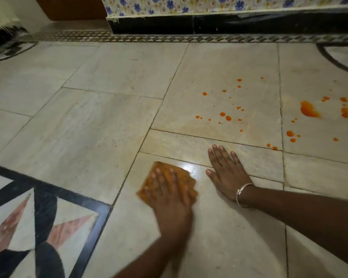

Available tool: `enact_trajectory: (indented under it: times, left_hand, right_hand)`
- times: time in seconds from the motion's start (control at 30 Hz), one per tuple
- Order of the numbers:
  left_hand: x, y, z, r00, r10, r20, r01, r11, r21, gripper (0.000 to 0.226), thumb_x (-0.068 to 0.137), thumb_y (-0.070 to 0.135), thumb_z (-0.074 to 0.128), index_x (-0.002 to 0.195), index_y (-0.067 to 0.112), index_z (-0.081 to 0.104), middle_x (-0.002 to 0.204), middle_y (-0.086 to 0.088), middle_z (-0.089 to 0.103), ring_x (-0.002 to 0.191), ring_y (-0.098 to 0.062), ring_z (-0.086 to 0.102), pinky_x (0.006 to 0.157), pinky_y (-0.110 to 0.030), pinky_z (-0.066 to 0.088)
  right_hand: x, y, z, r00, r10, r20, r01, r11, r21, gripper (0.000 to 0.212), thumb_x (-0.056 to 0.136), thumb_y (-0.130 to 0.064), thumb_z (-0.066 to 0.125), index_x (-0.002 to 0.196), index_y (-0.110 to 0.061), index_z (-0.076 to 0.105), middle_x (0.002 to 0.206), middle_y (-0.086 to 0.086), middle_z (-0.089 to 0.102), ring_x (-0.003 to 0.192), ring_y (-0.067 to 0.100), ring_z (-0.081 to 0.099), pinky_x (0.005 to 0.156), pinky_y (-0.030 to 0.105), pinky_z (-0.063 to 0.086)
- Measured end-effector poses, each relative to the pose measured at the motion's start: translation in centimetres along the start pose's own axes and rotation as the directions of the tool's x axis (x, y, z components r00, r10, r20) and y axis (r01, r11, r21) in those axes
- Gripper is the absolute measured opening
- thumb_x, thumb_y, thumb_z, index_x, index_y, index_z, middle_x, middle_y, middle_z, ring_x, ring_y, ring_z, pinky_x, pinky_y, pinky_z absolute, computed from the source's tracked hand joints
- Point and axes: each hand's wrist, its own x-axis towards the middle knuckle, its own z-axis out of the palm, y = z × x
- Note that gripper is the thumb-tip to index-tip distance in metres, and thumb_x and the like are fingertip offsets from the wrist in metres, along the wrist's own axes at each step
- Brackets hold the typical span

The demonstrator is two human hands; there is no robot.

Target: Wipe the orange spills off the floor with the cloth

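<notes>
Left hand (170,194) fingers spread flat on cloth (165,182); right hand (226,173) open on floor (109,117).

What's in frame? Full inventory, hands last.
cloth: one, orange, on the near floor under the left hand
spills: many drops plus one bigger blotch, orange, far right
floor: pale marble slabs
inlay: one, black, pink and white, near left
wall tiles: blue flowers, top, above a black skirting
bracelet: one, silver, right wrist
left hand: pressing the cloth, blurred
right hand: flat on the floor, empty
</notes>
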Motion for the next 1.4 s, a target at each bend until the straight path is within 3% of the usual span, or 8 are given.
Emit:
enact_trajectory:
  times: [0.07, 0.17, 0.37, 0.63, 0.9, 1.07, 1.17, 1.4]
  left_hand:
    - [-1.6, 3.5, 1.1, 0.995, 0.093, 0.035, -0.094, 0.995, 0.030, 0.067, 0.107, 0.054, 0.019, 0.167, 0.024, 0.012, 0.174, -0.015, -0.001, 0.161, -0.034, -0.002, 0.126, -0.060, 0.002]
    - [2.1, 6.0, 1.9, 0.978, 0.197, 0.073, -0.199, 0.980, 0.010, 0.066, 0.108, 0.053, 0.015, 0.167, 0.026, 0.007, 0.174, -0.009, -0.010, 0.160, -0.027, -0.013, 0.127, -0.056, -0.007]
    - [15.5, 6.2, 2.3, 0.862, 0.482, 0.157, -0.494, 0.868, 0.046, 0.065, 0.106, 0.054, 0.032, 0.165, 0.028, 0.022, 0.174, -0.009, 0.003, 0.162, -0.027, -0.001, 0.127, -0.055, -0.005]
    - [21.1, -0.9, -0.4, 0.979, 0.151, 0.140, -0.159, 0.986, 0.049, 0.066, 0.106, 0.060, 0.013, 0.166, 0.032, 0.013, 0.175, -0.006, -0.002, 0.161, -0.022, -0.006, 0.128, -0.055, -0.006]
    - [8.8, -2.5, -1.3, 0.991, -0.133, 0.003, 0.132, 0.991, 0.025, 0.074, 0.102, 0.059, 0.008, 0.166, 0.022, 0.014, 0.174, -0.016, 0.003, 0.161, -0.034, 0.003, 0.127, -0.059, -0.001]
    - [6.9, 1.5, 0.1, 0.989, 0.108, 0.098, -0.116, 0.990, 0.082, 0.071, 0.104, 0.064, 0.005, 0.166, 0.031, 0.002, 0.173, -0.009, -0.014, 0.160, -0.028, -0.014, 0.127, -0.055, -0.008]
    - [13.0, -0.7, -0.8, 0.959, 0.263, 0.108, -0.274, 0.956, 0.105, 0.065, 0.107, 0.061, 0.015, 0.166, 0.034, 0.011, 0.175, -0.004, -0.008, 0.161, -0.021, -0.012, 0.128, -0.054, -0.006]
    - [21.6, -9.1, -3.7, 0.986, -0.053, 0.160, 0.033, 0.992, 0.125, 0.065, 0.108, 0.058, 0.014, 0.167, 0.030, 0.004, 0.174, -0.012, -0.010, 0.161, -0.028, -0.009, 0.126, -0.058, -0.010]
  right_hand:
    - [0.0, 0.2, -0.2, 1.000, 0.014, -0.009, -0.012, 0.992, 0.125, 0.094, 0.079, -0.068, -0.031, 0.159, -0.023, -0.007, 0.166, -0.005, -0.012, 0.152, 0.009, -0.013, 0.123, 0.035, -0.008]
    - [0.0, 0.3, -0.7, 0.997, 0.054, -0.046, -0.031, 0.914, 0.405, 0.079, 0.091, -0.067, -0.003, 0.159, -0.028, 0.000, 0.167, -0.008, 0.002, 0.151, -0.001, -0.005, 0.123, 0.025, -0.006]
    - [-0.2, 0.3, -0.6, 0.990, 0.074, -0.121, -0.024, 0.927, 0.374, 0.079, 0.093, -0.072, 0.004, 0.158, -0.028, -0.002, 0.165, -0.009, -0.011, 0.151, 0.002, -0.011, 0.124, 0.029, -0.002]
    - [-0.4, 0.1, 0.1, 0.994, 0.002, -0.109, 0.009, 0.996, 0.093, 0.081, 0.094, -0.066, -0.010, 0.159, -0.020, 0.002, 0.166, 0.000, -0.008, 0.154, 0.017, -0.007, 0.122, 0.036, -0.003]
    - [-0.4, 0.3, -0.2, 0.998, 0.022, -0.057, -0.016, 0.995, 0.095, 0.094, 0.080, -0.070, -0.031, 0.156, -0.021, -0.007, 0.162, -0.004, -0.018, 0.152, 0.015, -0.015, 0.121, 0.037, -0.010]
    - [1.9, -2.5, 0.2, 0.994, -0.018, -0.111, 0.019, 1.000, 0.007, 0.073, 0.101, -0.052, -0.003, 0.158, -0.013, 0.020, 0.167, 0.008, 0.009, 0.154, 0.022, 0.005, 0.121, 0.048, 0.009]
    - [3.1, -3.4, 0.6, 0.994, 0.001, -0.113, 0.000, 1.000, 0.013, 0.075, 0.100, -0.054, -0.003, 0.158, -0.013, 0.016, 0.167, 0.007, 0.010, 0.154, 0.022, 0.006, 0.121, 0.046, 0.008]
    - [3.2, -3.2, 1.2, 0.995, -0.005, -0.096, 0.007, 1.000, 0.019, 0.077, 0.098, -0.061, -0.004, 0.160, -0.016, 0.008, 0.167, 0.004, 0.002, 0.154, 0.020, 0.000, 0.123, 0.044, 0.003]
